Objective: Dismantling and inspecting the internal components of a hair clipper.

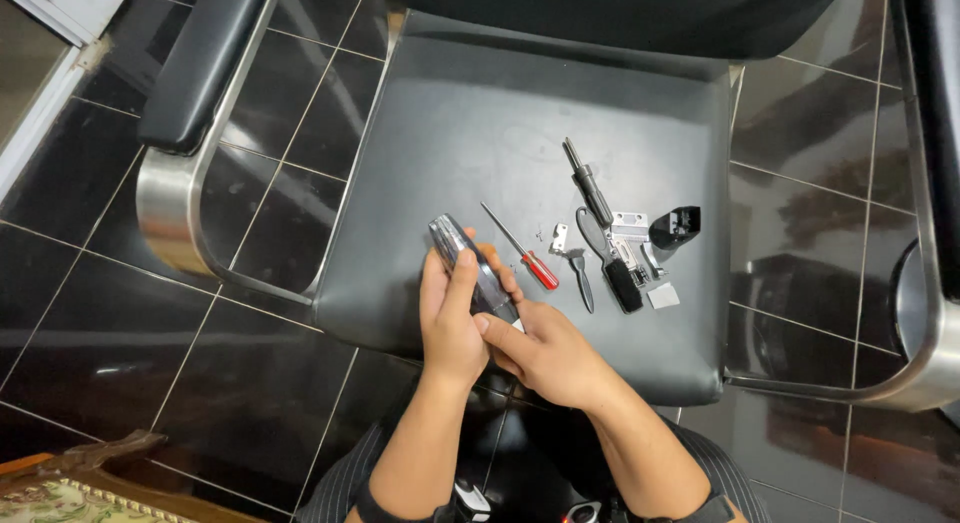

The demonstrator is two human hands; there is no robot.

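Hands met over a dark chair seat (pixel 470 133) at the lower centre of the frame, where a slim grey device body (pixel 470 266), apparently a hair clipper, was held above the seat's front edge. The left hand (pixel 450 318) was wrapped around the device from below, its thumb laid along the top face. The right hand (pixel 545 355) was closed on the device's near end, with its index fingertip pressed against the casing.

To the right of the hands, small parts were laid out on the seat. A red-handled screwdriver (pixel 525 253) was seen just beside the device, its tip pointed toward the upper left. Further right lay a small grey brush (pixel 582 278), a long black tool (pixel 590 188), a silver metal blade assembly (pixel 630 238), a black comb attachment (pixel 675 226) and a small pale rectangular piece (pixel 663 296). Chrome armrest frames (pixel 165 198) were visible at both sides, set over a glossy black tiled floor (pixel 120 323).
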